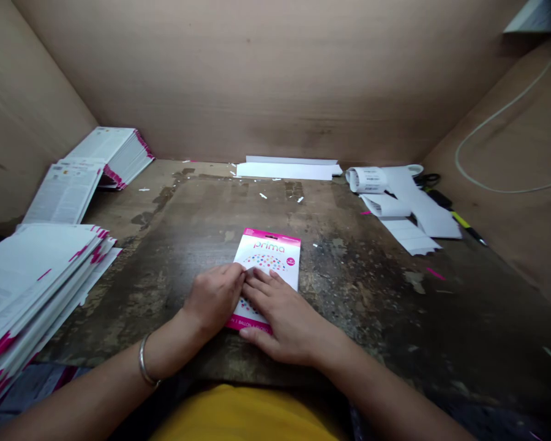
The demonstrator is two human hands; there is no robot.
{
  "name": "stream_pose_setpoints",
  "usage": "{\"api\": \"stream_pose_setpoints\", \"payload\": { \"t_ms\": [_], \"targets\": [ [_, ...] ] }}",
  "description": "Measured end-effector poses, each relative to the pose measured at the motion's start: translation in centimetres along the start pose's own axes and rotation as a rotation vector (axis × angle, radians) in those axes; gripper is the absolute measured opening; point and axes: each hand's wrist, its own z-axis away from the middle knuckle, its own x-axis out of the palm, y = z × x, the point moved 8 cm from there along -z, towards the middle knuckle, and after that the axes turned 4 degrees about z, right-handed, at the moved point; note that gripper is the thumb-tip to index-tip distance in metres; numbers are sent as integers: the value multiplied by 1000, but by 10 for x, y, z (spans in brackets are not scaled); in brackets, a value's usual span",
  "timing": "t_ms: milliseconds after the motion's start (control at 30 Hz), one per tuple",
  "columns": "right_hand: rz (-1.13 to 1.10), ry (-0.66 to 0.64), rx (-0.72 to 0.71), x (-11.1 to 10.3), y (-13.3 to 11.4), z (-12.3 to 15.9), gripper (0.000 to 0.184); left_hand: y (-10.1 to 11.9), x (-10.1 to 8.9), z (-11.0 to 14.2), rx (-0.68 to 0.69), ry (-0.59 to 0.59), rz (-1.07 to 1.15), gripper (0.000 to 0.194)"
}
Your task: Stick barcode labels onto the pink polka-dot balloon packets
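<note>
"What are the hands on?"

"A pink-and-white prima balloon card [267, 245]. It lies flat on a stained wooden workbench [358, 306], right under both hands, with its printed top half showing beyond the fingers."

"How does each hand stand?"

"The left hand [213, 300], with a metal bangle [143, 361] on its wrist, is curled slightly over the card's left side. Whether it is pinching the card or only pressing down, I can't tell. The right hand [284, 321] lies open and flat across the lower right of the card, its fingers [261, 288] spread and almost meeting the left hand. Its thumb [252, 335] rests near the card's bottom edge. Neither hand is clenched."

"What's beside them?"

"Left of the left hand sits a tall stack of pink-edged leaflets [32, 282], with more leaflets [110, 153] leaning against the wooden wall [27, 122] farther ahead. Well ahead of the hands lie white paper strips [284, 170]. Ahead and to the right of the right hand are a roll of barcode labels [366, 180], scissors [427, 180] and a yellow-and-black marker [463, 226]."
</note>
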Motion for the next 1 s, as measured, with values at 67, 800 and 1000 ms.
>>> {"api": "stream_pose_setpoints", "payload": {
  "t_ms": [67,800,1000],
  "targets": [
    [37,5,26,-6,8,13,67,2,2,0,25,-19,-47,20],
    [108,16,117,15,20,26,64,34,14,4,156,-147,-42,13],
    [28,94,88,14,23,23,69,38,12,11,230,-59,-97,26]
  ]
}}
